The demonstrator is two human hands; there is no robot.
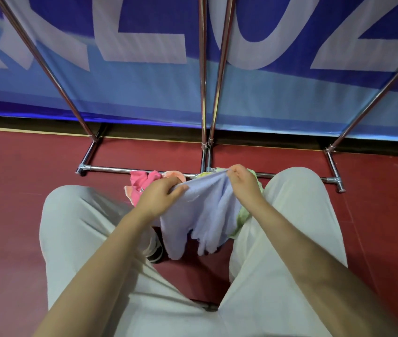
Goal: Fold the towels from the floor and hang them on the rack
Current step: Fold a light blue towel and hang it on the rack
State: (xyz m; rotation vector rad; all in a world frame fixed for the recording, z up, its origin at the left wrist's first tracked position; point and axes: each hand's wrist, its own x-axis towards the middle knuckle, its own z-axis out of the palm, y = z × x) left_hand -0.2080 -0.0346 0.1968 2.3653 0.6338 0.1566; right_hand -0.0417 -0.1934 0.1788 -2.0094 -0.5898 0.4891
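Towel [202, 210] was pinched at its top edge by left hand [160, 194] and right hand [243, 182], so I'd say find the corners and pull it taut before folding.

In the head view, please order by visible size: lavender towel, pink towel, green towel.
1. lavender towel, held up by both hands.
2. pink towel.
3. green towel.
Pink and green are partly hidden, so their order is unsure.
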